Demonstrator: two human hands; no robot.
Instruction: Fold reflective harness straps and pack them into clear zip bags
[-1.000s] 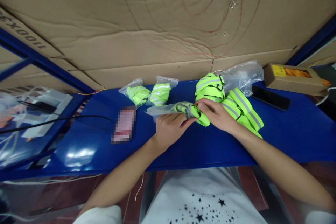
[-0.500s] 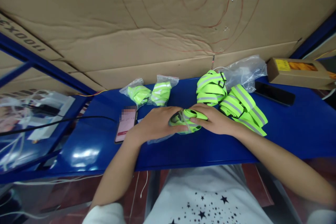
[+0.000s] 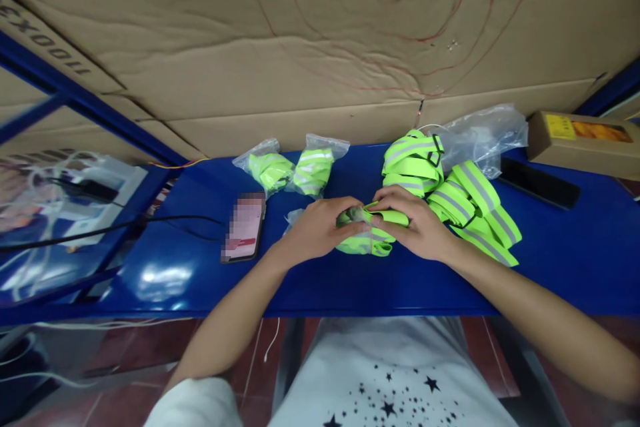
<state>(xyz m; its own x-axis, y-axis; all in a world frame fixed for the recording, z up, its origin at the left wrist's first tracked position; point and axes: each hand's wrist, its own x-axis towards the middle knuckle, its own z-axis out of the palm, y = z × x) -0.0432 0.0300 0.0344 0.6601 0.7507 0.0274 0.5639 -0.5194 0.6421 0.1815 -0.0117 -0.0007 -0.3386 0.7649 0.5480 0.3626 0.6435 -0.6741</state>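
Between my two hands is a rolled neon-yellow reflective strap (image 3: 367, 244), partly inside a clear plastic bag. My left hand (image 3: 320, 230) curls around the bag's side, and some loose clear plastic (image 3: 293, 217) shows behind its wrist. From the other side my right hand (image 3: 413, 220) grips the strap, thumb and fingers pressed on the roll. How far the strap sits in the bag is hidden by my fingers. Just beyond my right hand lie a rolled reflective strap (image 3: 413, 160) with a black buckle and a looser folded strap (image 3: 473, 203).
Two bagged straps (image 3: 270, 170) (image 3: 313, 170) lie at the back of the blue table (image 3: 190, 287). A lit phone (image 3: 244, 227) is on the left, a dark phone (image 3: 540, 183) on the right. Clear bags (image 3: 485, 137) and an open cardboard box (image 3: 583, 143) stand behind. A black cable (image 3: 165, 219) crosses the left.
My fingers have shifted on the strap, and more of the roll now shows below my hands. The head view has moved slightly, so the table items appear displaced.
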